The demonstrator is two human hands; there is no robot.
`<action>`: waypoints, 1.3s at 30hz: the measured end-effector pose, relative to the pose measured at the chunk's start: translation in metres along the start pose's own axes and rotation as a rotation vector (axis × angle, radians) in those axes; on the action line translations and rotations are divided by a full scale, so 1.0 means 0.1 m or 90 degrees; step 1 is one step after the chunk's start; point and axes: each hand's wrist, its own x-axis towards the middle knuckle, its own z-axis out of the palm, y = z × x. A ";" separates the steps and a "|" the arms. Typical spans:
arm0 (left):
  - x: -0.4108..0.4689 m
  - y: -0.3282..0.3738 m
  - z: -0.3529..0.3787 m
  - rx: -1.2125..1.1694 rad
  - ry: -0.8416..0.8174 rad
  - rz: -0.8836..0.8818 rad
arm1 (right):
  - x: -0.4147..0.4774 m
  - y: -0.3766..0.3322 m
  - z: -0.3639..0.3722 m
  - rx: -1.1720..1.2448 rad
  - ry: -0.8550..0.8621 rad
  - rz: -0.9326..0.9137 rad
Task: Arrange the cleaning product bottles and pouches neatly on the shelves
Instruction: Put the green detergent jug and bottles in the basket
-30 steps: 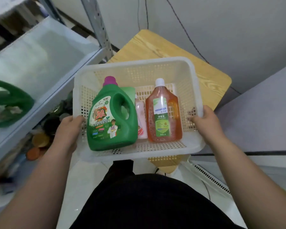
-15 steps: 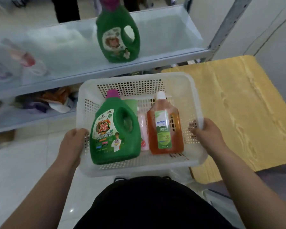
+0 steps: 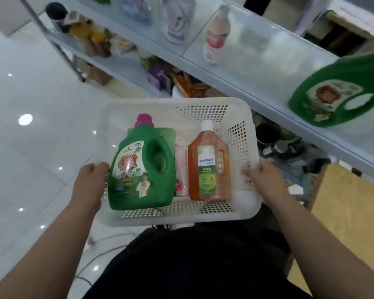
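**Basket carried up to the shelf, nothing unloaded yet**

You hold the white perforated basket point(image 3: 240, 134) at frame centre with both hands. Your left hand point(image 3: 89, 182) grips its left wall and your right hand point(image 3: 268, 180) grips its right wall, thumb inside.

In the basket, a green detergent jug point(image 3: 143, 169) lies at left and an amber disinfectant bottle point(image 3: 209, 167) at right, with a pink item point(image 3: 180, 169) wedged between them. The metal shelf point(image 3: 257, 50) runs across the upper right. On it sit a second green jug point(image 3: 337, 89) at far right, a pink-and-white bottle point(image 3: 216, 35) at upper centre and a pale lilac bottle point(image 3: 177, 22) beside that.

My read is that this is the approach step, with placing not begun. Both hands are busy, so next you need to rest the basket somewhere or free one hand. Then lift the jug by its handle and stand it next to its match.

Hard to make out:
- The pink item is mostly covered, so I can't tell whether it is a bottle or a pouch.
- A flat green thing point(image 3: 168, 134) behind the jug's shoulder is maybe a pouch.
- The shelf jug is blurred and cut off by the right edge.
- The lower-shelf clutter is too smeared to name.
- Your fingers on the basket's outside are out of sight.
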 end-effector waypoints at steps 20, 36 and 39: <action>-0.84 -1.04 0.32 -0.241 0.372 -0.267 | 1.30 -1.53 1.01 -0.219 -0.331 -0.213; 0.93 -2.65 0.69 -0.378 0.187 -0.497 | 2.54 -1.25 3.15 -0.416 -0.342 -0.114; 1.44 -3.10 0.99 -0.393 0.165 -0.528 | 3.06 -1.03 3.74 -0.441 -0.365 -0.092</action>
